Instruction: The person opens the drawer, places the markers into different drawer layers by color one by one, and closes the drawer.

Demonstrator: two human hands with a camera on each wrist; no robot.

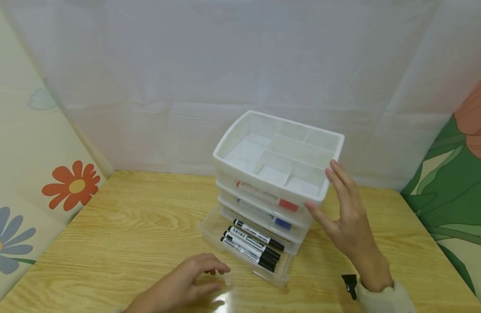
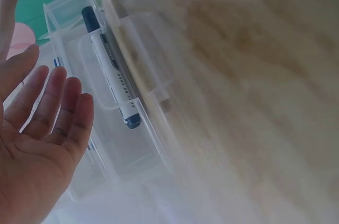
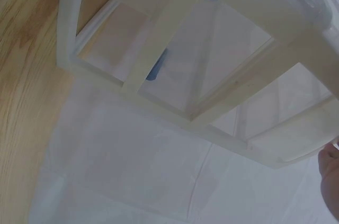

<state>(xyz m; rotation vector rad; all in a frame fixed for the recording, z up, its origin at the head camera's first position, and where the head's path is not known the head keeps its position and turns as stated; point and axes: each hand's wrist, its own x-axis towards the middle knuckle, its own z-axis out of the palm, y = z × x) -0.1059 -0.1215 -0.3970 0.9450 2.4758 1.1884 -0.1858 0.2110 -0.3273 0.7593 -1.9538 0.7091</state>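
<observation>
A white drawer organizer [image 1: 269,191] stands on the table, its top divided into compartments. My right hand [image 1: 352,217] rests on its right rim, fingers fairly straight and thumb at the front corner. The clear bottom drawer [image 1: 211,230] is pulled out, with several black-capped markers [image 1: 248,248] lying side by side in it. In the left wrist view one black marker [image 2: 112,70] shows through the drawer's wall. My left hand [image 1: 189,278] is in front of that drawer, fingers loosely bent, holding nothing. A red marker [image 1: 265,195] and a blue-capped marker [image 1: 281,222] show through the two drawers above.
Wood-grain table [image 1: 146,217] runs under everything. Behind the organizer hangs a pale cloth [image 1: 178,87]; flower-printed panels [image 1: 459,182] flank the table. A small black piece [image 1: 350,285] is beside my right wrist. The organizer's open-framed side [image 3: 159,49] fills the upper right wrist view.
</observation>
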